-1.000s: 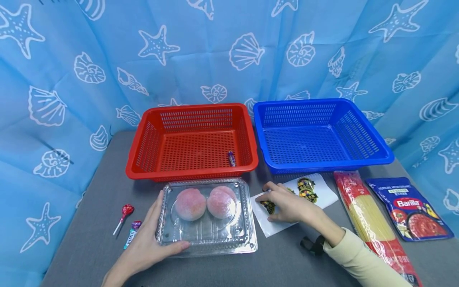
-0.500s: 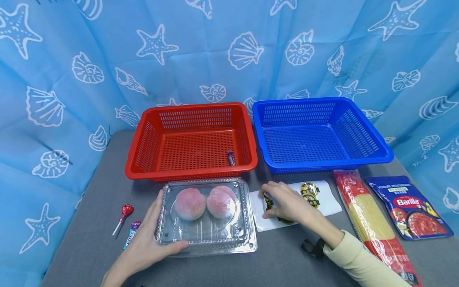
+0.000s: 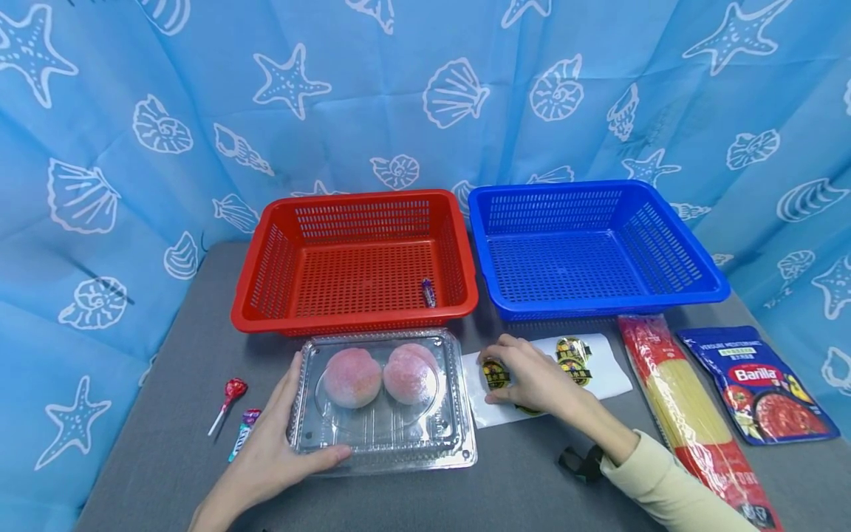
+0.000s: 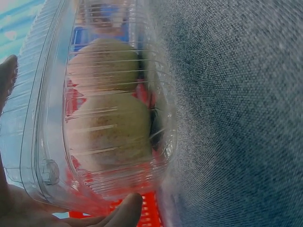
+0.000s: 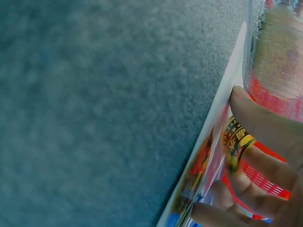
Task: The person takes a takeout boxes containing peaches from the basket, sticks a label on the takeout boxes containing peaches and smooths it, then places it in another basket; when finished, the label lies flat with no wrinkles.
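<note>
Fingers of the left hand [image 3: 269, 454] are spread along the left edge of a clear plastic clamshell box [image 3: 384, 403], with the thumb laid across its near rim; the box is gripped at that corner while it rests on the grey table [image 3: 518, 488]. Two pink round fruits [image 3: 380, 376] are enclosed in the box, seen side by side just beyond the left thumb. In the left wrist view the thumb tip [image 4: 124, 213] is pressed against the box wall [image 4: 52, 142], and the fruits are seen through the ribbed plastic.

Just right of the box, the right hand [image 3: 535, 382] is laid on a white sticker sheet [image 3: 601, 373], its fingers curled at the sheet's left end, close to the box's right edge. A round yellow-and-black sticker [image 3: 495, 373] is pinched between thumb and fingertips, as is shown in the right wrist view [image 5: 235, 142].

Beyond both hands, a red basket [image 3: 266, 292] and a blue basket [image 3: 691, 273] are set side by side. A lollipop [image 3: 228, 399] and a wrapped candy [image 3: 242, 434] lie left of the left hand; a spaghetti pack [image 3: 688, 406] and a sauce pouch [image 3: 764, 384] lie right of the right hand.
</note>
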A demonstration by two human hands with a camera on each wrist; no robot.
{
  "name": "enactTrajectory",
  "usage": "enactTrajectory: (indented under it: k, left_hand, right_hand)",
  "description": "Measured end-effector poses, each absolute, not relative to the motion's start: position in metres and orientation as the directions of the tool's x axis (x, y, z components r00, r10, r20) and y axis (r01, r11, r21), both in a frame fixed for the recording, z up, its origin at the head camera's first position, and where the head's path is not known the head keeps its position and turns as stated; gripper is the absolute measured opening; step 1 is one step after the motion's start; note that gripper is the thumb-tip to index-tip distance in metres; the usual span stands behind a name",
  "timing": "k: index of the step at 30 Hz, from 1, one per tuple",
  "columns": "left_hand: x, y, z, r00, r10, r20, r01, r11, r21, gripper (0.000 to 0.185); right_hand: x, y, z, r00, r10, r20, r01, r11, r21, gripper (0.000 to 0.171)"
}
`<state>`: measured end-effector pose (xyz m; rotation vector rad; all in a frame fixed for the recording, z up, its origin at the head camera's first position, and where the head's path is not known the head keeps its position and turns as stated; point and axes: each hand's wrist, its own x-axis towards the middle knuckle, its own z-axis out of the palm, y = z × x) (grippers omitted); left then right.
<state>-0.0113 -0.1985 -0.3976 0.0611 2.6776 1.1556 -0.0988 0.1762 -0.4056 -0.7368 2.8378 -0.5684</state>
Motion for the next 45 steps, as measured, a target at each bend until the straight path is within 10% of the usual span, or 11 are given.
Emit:
enactTrajectory:
  k: [23, 45]
  left_hand:
    - [-0.013, -0.199, -0.397, -0.965, 0.129, -0.229, -0.086, 0.668, 0.739, 0.131]
    - [-0.015, -0.199, -0.396, -0.96, 0.142, -0.241, -0.087, 0.668, 0.739, 0.129]
  right_hand:
    - [-0.079, 0.168, -0.348, -0.926, -0.363, 0.106, -0.367, 0.799, -0.476, 0.058]
    - [-0.088, 0.045, -0.316, -0.707, -0.707, 0.008, -0.675, 0.673, -0.302, 0.056]
